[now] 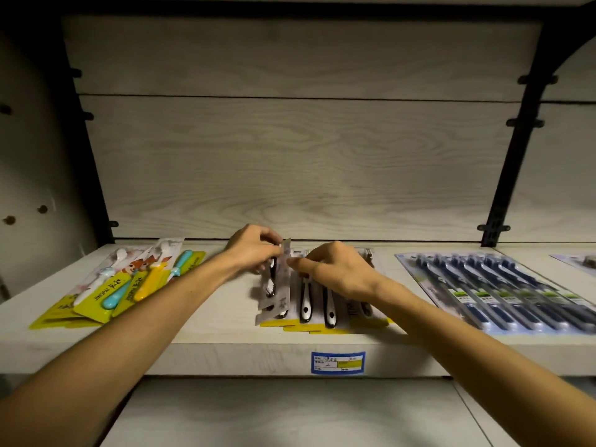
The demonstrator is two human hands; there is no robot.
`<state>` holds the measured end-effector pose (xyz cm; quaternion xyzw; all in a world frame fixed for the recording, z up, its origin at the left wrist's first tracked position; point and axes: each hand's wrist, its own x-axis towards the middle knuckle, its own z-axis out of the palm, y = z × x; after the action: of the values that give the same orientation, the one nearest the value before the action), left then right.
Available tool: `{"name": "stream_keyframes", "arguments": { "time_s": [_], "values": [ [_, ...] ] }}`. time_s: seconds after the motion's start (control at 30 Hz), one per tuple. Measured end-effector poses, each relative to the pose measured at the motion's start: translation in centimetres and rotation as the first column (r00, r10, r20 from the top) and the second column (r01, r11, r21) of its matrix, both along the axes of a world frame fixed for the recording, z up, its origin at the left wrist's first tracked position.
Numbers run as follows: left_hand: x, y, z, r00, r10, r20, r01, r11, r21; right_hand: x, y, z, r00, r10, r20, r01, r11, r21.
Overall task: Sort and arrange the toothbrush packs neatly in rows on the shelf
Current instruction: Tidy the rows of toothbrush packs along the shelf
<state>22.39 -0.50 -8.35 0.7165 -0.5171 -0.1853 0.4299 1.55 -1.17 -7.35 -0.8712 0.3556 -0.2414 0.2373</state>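
A light wooden shelf [225, 337] carries three groups of toothbrush packs. In the middle lies a stack of black-and-white toothbrush packs [317, 309] with yellow card bottoms. My left hand [253, 250] and my right hand [335, 269] both pinch one pack of that kind [281, 285], holding it on edge above the left side of the stack. At the left, colourful children's toothbrush packs [122, 282] lie fanned out and overlapping. To the right lies a wide pack of several dark blue toothbrushes [496, 288].
A blue price label [337, 362] is stuck on the shelf's front edge. The corner of another pack [580, 261] shows at the far right. Black uprights [503, 195] flank the wood back panel. A lower shelf [290, 414] lies beneath my arms.
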Motion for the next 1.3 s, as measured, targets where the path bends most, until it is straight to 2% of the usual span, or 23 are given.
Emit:
{"name": "stream_keyframes", "arguments": {
  "time_s": [0.1, 0.17, 0.2, 0.3, 0.33, 0.37, 0.43, 0.47, 0.57, 0.63, 0.7, 0.77, 0.83, 0.93, 1.03, 1.1, 1.23, 1.3],
  "values": [
    [-0.5, 0.7, -0.5, 0.993, 0.041, 0.114, -0.036, 0.998, -0.043, 1.1, 1.1, -0.7, 0.991, -0.082, -0.102, 0.067, 0.988, -0.137],
    [-0.7, 1.1, -0.9, 0.966, 0.077, 0.245, -0.051, 0.993, -0.111, 1.7, 1.4, -1.2, 0.994, -0.070, -0.086, 0.054, 0.983, -0.173],
    [-0.7, 1.2, -1.0, 0.962, 0.088, 0.257, -0.053, 0.989, -0.139, 2.0, 1.3, -1.3, 0.997, -0.050, -0.060, 0.040, 0.986, -0.164],
    [-0.5, 1.3, -1.0, 0.990, 0.079, 0.121, -0.057, 0.983, -0.174, 2.1, 0.9, -1.0, 0.999, -0.033, 0.006, 0.033, 0.999, -0.040],
    [-0.2, 1.3, -0.9, 0.987, 0.084, 0.136, -0.056, 0.979, -0.197, 2.0, 0.6, -0.8, 0.999, -0.035, 0.013, 0.035, 0.999, -0.006],
    [0.1, 1.4, -0.8, 0.968, 0.107, 0.225, -0.054, 0.972, -0.230, 1.8, 0.2, -0.5, 0.999, -0.033, 0.015, 0.032, 0.999, 0.027],
    [0.8, 1.5, -0.3, 0.877, 0.166, 0.451, -0.025, 0.953, -0.302, 1.1, -0.7, 0.3, 0.999, -0.016, 0.032, 0.012, 0.991, 0.131],
    [1.3, 1.5, 0.0, 0.855, 0.146, 0.498, 0.023, 0.948, -0.317, 0.5, -1.4, 0.9, 0.999, -0.004, 0.037, -0.003, 0.983, 0.186],
    [2.3, 1.5, 0.6, 0.904, -0.157, 0.399, 0.246, 0.952, -0.184, -1.5, -3.5, 2.5, 0.999, 0.033, -0.015, -0.028, 0.971, 0.237],
    [2.6, 1.8, 0.5, 0.886, -0.283, 0.368, 0.329, 0.942, -0.068, -2.5, -4.7, 3.0, 1.000, 0.020, -0.022, -0.015, 0.977, 0.214],
    [2.7, 2.1, 0.1, 0.865, -0.301, 0.400, 0.336, 0.942, -0.018, -2.8, -5.7, 2.7, 0.999, -0.026, 0.028, 0.020, 0.984, 0.176],
    [2.5, 2.4, 0.1, 0.823, -0.283, 0.493, 0.319, 0.948, 0.011, -2.7, -6.4, 1.5, 0.993, -0.091, 0.069, 0.087, 0.995, 0.057],
    [2.2, 2.2, 0.3, 0.813, -0.283, 0.509, 0.320, 0.947, 0.014, -2.5, -6.7, 0.0, 0.979, -0.175, 0.101, 0.183, 0.980, -0.073],
    [2.3, 2.2, 0.2, 0.845, -0.281, 0.454, 0.325, 0.945, -0.021, -2.6, -6.9, -0.9, 0.949, -0.227, 0.218, 0.255, 0.961, -0.109],
    [2.4, 2.5, 0.3, 0.897, -0.328, 0.296, 0.354, 0.934, -0.037, -2.8, -6.7, -0.6, 0.926, -0.236, 0.293, 0.284, 0.949, -0.135],
    [1.9, 2.8, 0.5, 0.899, -0.380, 0.217, 0.396, 0.918, -0.034, -2.8, -6.4, -0.7, 0.936, -0.218, 0.277, 0.266, 0.953, -0.148],
    [0.6, 2.9, 0.0, 0.858, -0.418, 0.297, 0.417, 0.906, 0.070, -2.6, -5.6, -0.8, 0.964, -0.182, 0.193, 0.215, 0.962, -0.167],
    [0.3, 2.8, 0.0, 0.864, -0.423, 0.274, 0.423, 0.904, 0.062, -2.6, -5.3, -0.6, 0.965, -0.173, 0.195, 0.207, 0.963, -0.170]
  ]
}}
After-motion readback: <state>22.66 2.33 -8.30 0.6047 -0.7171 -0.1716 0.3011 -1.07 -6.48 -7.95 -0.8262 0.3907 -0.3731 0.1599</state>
